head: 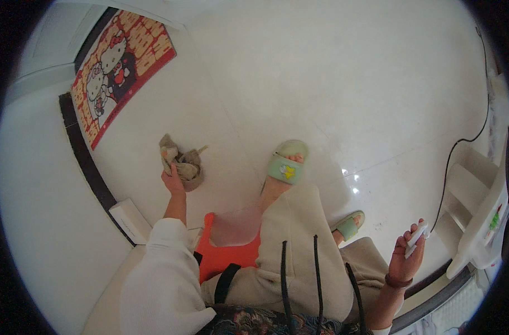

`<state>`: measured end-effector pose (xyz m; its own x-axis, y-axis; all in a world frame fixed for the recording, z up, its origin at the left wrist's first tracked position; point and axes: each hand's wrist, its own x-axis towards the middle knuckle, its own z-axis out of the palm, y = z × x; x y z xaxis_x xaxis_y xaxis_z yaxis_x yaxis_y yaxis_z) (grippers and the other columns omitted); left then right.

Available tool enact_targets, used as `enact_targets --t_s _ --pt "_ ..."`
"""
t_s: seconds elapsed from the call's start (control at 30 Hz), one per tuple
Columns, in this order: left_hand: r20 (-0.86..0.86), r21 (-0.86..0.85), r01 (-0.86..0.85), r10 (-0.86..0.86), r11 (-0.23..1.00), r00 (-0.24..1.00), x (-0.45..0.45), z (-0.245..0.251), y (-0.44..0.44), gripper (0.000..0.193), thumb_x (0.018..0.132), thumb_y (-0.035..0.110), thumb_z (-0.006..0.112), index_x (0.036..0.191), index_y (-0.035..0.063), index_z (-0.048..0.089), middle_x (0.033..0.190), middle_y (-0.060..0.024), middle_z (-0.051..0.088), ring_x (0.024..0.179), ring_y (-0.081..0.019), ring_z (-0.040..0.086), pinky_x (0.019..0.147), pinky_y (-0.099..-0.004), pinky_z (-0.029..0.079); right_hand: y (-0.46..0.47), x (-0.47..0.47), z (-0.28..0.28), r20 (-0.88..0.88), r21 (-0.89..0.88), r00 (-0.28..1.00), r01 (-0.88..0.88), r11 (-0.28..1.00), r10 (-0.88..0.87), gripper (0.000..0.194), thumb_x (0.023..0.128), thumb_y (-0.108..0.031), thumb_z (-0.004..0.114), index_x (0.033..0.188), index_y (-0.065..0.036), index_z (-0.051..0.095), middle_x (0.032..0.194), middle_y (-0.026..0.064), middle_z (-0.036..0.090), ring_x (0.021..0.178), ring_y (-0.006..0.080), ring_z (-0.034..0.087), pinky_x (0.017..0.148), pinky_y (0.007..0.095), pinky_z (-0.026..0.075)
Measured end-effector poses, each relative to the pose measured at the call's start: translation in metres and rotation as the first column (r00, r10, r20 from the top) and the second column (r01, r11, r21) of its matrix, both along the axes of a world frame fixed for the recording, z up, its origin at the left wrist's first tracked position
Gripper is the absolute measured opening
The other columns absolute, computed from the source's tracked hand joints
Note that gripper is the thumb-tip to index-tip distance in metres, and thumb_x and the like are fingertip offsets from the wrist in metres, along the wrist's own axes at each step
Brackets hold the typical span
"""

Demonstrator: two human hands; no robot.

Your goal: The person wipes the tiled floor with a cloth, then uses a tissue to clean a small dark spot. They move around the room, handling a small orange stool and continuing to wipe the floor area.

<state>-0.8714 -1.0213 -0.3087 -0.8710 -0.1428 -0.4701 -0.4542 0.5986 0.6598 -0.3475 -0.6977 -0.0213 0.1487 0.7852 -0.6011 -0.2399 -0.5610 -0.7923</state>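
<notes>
My left hand (173, 181) grips a crumpled brownish-grey cloth (190, 169), which hangs out in front of me to the left. Out to the right, my right hand (407, 255) is closed around a small white crumpled piece (416, 237), perhaps tissue or thin plastic; its exact kind is unclear. Under my left forearm is an orange-red plastic bag (229, 254) with handle loops. Pale translucent plastic (237, 226) shows within its opening.
A red patterned doormat (120, 71) lies by the door at upper left. A white box (131, 220) rests against the left wall's dark skirting (87, 163). At right stand a white plastic shelf or cart (472, 180) and a black cable (450, 155). My green slippers (285, 167) are on the tiles.
</notes>
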Motion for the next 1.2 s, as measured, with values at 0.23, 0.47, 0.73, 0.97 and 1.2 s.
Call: enact_targets --t_s 0.23,0.47,0.73,0.97,1.2 --pt "-0.235 -0.587 0.311 -0.525 0.748 0.818 0.119 -0.030 0.142 0.061 0.088 0.036 0.062 0.141 0.0099 0.045 0.128 -0.0202 0.052 0.123 -0.0376 0.046 0.100 -0.0496 0.041 0.001 -0.010 0.007 0.093 -0.045 0.996 0.021 0.999 -0.017 0.040 0.102 -0.023 0.045 0.137 -0.003 0.041 0.105 0.0032 0.057 0.079 0.0096 0.049 0.068 0.0222 0.043" --pt "-0.090 -0.380 0.727 -0.805 0.572 0.587 0.217 0.001 0.337 0.057 0.082 0.029 0.067 0.137 0.0255 0.051 0.131 -0.0157 0.046 0.120 -0.0345 0.046 0.099 -0.0495 0.042 0.000 -0.019 0.006 0.037 -0.004 0.999 0.013 1.000 -0.013 0.040 0.102 -0.021 0.045 0.136 -0.002 0.043 0.105 0.0052 0.057 0.078 0.0098 0.050 0.065 0.0213 0.044" --pt "0.458 0.723 0.311 -0.765 0.617 0.453 0.250 -0.006 0.352 0.059 0.089 0.041 0.065 0.131 0.0017 0.052 0.128 -0.0150 0.056 0.111 -0.0277 0.057 0.093 -0.0421 0.048 0.009 -0.039 -0.032 0.290 -0.033 0.937 -0.194 0.981 0.195 0.036 0.101 -0.019 0.046 0.132 0.001 0.050 0.114 0.0086 0.061 0.096 0.0125 0.058 0.079 0.0238 0.050" --pt "0.625 0.770 -0.102 -0.710 0.630 0.324 0.193 0.045 0.323 0.059 0.098 0.044 0.051 0.139 0.0022 0.044 0.134 -0.0143 0.053 0.119 -0.0291 0.054 0.102 -0.0434 0.045 0.028 -0.062 -0.155 0.564 0.007 0.777 -0.343 0.939 0.279 0.025 0.096 -0.012 0.054 0.120 -0.010 0.063 0.103 0.0039 0.059 0.093 0.0152 0.057 0.083 0.0287 0.047" --pt "0.725 0.688 -0.320 -0.600 0.651 0.339 0.169 0.062 0.292 0.054 0.100 0.043 0.047 0.141 0.0075 0.044 0.135 -0.0124 0.053 0.120 -0.0292 0.053 0.101 -0.0442 0.046 0.019 -0.098 -0.219 0.422 -0.133 0.845 -0.301 0.944 0.328 0.030 0.092 -0.004 0.052 0.118 -0.012 0.065 0.093 -0.0024 0.054 0.080 0.0081 0.049 0.070 0.0223 0.044"
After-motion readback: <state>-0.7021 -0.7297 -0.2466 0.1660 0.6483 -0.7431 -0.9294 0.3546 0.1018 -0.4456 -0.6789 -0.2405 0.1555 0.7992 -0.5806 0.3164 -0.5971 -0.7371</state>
